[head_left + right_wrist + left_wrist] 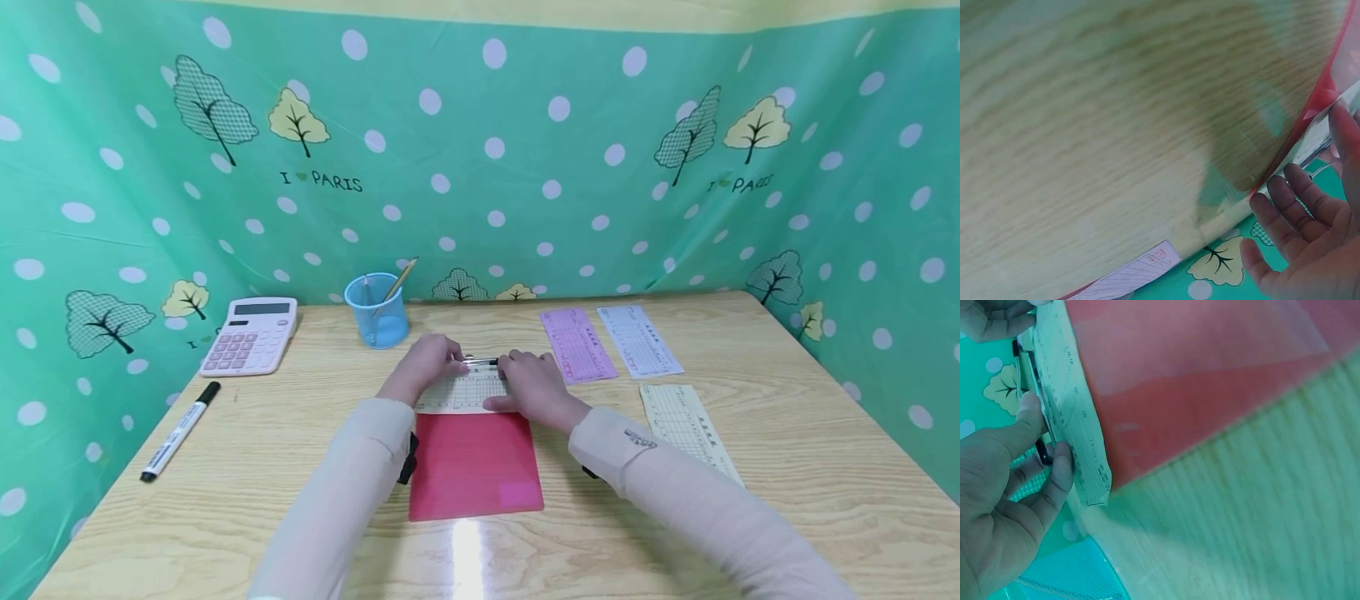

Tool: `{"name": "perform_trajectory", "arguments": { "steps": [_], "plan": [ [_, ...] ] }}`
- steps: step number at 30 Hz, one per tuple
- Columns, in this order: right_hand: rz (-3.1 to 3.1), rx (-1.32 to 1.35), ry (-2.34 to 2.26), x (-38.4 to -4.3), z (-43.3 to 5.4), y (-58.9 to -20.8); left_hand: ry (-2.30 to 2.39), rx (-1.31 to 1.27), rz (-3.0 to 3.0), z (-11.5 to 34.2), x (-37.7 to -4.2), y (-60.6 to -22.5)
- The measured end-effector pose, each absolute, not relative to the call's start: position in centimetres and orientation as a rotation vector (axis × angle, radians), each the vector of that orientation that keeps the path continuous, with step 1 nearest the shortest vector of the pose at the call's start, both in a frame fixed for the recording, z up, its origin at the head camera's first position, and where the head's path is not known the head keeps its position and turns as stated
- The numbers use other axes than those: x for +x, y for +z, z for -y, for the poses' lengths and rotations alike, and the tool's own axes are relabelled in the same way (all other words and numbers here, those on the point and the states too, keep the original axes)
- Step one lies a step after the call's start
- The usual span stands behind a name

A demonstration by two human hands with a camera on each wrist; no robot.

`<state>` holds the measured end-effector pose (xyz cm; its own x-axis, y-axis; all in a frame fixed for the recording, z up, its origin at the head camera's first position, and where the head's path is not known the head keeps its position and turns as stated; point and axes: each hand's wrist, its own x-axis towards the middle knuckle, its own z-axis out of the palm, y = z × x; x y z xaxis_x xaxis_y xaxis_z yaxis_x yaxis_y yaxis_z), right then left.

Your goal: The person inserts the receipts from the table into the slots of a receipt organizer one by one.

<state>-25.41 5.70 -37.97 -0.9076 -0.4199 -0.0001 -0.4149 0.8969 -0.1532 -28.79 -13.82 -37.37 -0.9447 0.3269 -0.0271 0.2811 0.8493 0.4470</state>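
Note:
A red file folder point(476, 467) lies on the table with a cream printed form point(465, 396) across its upper part. A metal clip point(480, 362) with black ends runs along the folder's top edge. My left hand point(435, 362) pinches the clip point(1040, 406) between thumb and fingers in the left wrist view. On the other side, my right hand point(536, 387) holds the form's right part, thumb point(1341, 122) on the paper and fingers along the top edge. Whether the form lies under the clip I cannot tell.
To the right lie a purple form point(579, 346), a bluish-white form point(640, 342) and a cream form point(686, 421). A blue mesh pen cup point(381, 321) with pencils, a pink calculator point(251, 337) and a marker point(180, 433) stand or lie to the left. A patterned green cloth point(480, 167) hangs behind.

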Motion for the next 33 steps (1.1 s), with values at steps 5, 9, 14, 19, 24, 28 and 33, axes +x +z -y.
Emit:
{"name": "perform_trajectory", "arguments": {
  "steps": [5,9,14,19,24,28,33],
  "plan": [
    [-3.032,-0.674,-0.227,-25.47,-5.74,-37.94,0.649,0.463,-2.905,13.67,-28.92,-36.75],
    [-3.031,-0.677,-0.234,-25.49,-5.77,-37.89,0.643,0.424,-2.893,13.51,-28.93,-36.48],
    [-3.034,-0.683,-0.234,-25.59,-5.83,-37.92,0.703,0.385,-2.864,13.44,-28.83,-36.59],
    [-3.039,-0.677,-0.224,-25.67,-5.84,-37.96,0.714,0.354,-2.858,13.41,-28.63,-36.76],
    [-3.036,-0.683,-0.217,-25.67,-5.87,-37.99,0.675,0.386,-2.895,13.40,-28.48,-37.04],
    [-3.030,-0.694,-0.253,-25.57,-5.96,-37.96,0.639,0.390,-2.918,13.37,-28.34,-37.18],
    [-3.019,-0.718,-0.281,-25.42,-6.16,-38.05,0.617,0.366,-2.933,13.27,-28.16,-37.35]
  ]
}}
